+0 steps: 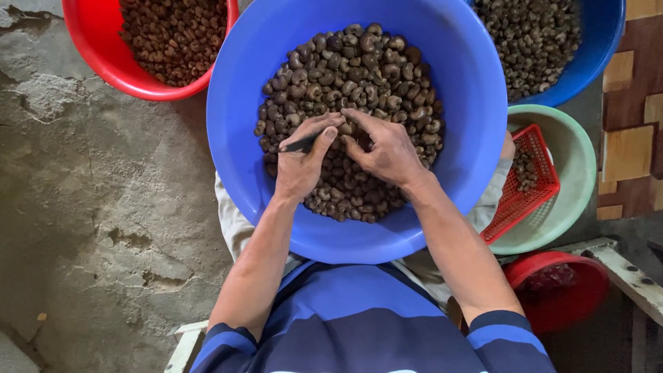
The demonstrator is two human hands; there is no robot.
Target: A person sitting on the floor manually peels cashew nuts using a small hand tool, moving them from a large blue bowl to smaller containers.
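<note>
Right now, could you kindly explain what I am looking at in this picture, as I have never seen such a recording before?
There is no machine here. One camera on a person's head looks straight down at their two bare hands. Both rest in a large blue basin on the lap, full of dark brown nuts. The left hand holds a thin dark tool; the right hand fingers the nuts beside it. Around it stand a red basin and a second blue basin, both with similar nuts, plus a pale green bowl holding a small red basket.
</note>
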